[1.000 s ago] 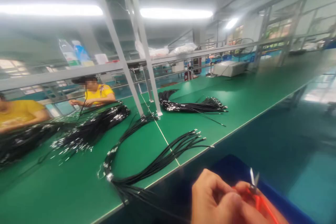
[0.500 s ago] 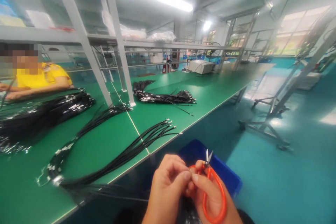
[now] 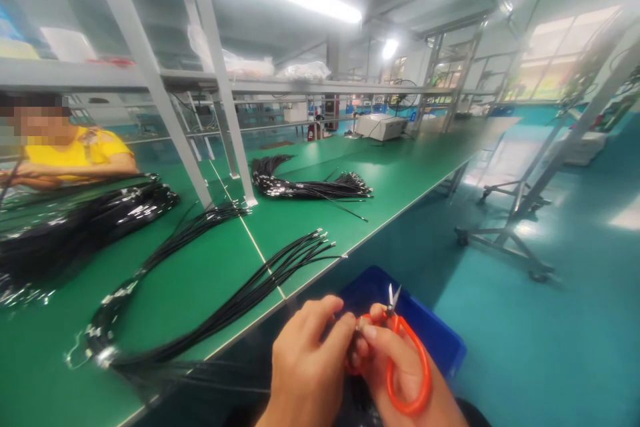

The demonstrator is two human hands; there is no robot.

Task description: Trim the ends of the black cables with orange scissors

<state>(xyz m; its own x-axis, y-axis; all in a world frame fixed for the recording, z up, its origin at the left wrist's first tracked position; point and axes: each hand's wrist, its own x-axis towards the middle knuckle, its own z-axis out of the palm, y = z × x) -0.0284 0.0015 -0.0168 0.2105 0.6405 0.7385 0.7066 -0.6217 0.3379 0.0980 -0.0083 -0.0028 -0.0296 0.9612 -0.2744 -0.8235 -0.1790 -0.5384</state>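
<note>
Orange-handled scissors (image 3: 424, 383) hang on my right hand (image 3: 400, 357), one loop lying over its back. Their short blades (image 3: 393, 299) point up and stand slightly apart. The thumb and fingertips of this hand pinch a small pale piece, too small to name. My left hand (image 3: 307, 360) is curled just beside it, its thumb meeting the right fingertips; whatever it grips is mostly hidden. A bundle of thin black cables (image 3: 220, 317) with silvery ends lies curved on the green table (image 3: 200, 280), left of my hands.
A blue bin (image 3: 440, 333) stands below and behind my hands. More black cable bundles lie at the table's middle (image 3: 310, 187) and left (image 3: 90, 213). Grey shelf posts (image 3: 227, 87) rise from the table. A co-worker in yellow (image 3: 83, 157) sits across. A wheeled frame (image 3: 505, 233) stands right.
My left hand has shifted slightly left, its index finger lifting away from the thumb. The right hand keeps the scissors almost in place. The cable bundles lie as before.
</note>
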